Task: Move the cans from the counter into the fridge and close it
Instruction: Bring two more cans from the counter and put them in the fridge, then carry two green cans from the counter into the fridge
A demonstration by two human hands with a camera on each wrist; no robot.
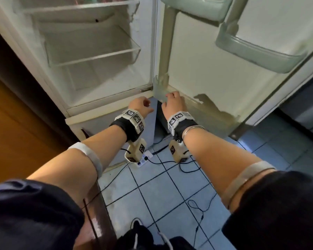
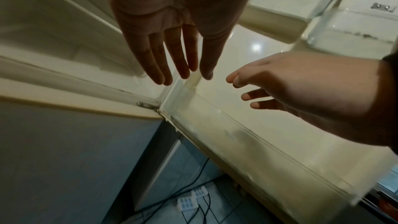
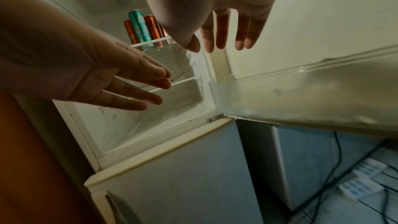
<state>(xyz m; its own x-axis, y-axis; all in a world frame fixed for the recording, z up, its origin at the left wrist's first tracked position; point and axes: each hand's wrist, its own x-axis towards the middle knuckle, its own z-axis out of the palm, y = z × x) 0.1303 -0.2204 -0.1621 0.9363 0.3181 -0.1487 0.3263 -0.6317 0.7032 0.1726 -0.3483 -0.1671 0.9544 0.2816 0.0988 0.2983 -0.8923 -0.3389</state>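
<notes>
The fridge [image 1: 90,83] stands open, its door [image 1: 211,69] swung out to the right. In the right wrist view a teal can [image 3: 139,26] and two orange cans [image 3: 153,31] stand together on an upper shelf. Both hands are empty with fingers straight or relaxed. My left hand [image 1: 143,104] hovers over the fridge's bottom sill near the hinge, seen palm-on as my left hand [image 2: 172,67]. My right hand [image 1: 168,100] is at the corner of the clear bottom door bin [image 1: 206,114]; I cannot tell if it touches it.
Glass shelves [image 1: 94,56] below the cans are bare. Clear door bins [image 1: 257,53] jut out from the door. A wooden cabinet [image 1: 16,132] flanks the fridge's left side. Cables and white power strips [image 1: 143,160] lie on the blue tiled floor [image 1: 170,195] by the lower door [image 1: 101,127].
</notes>
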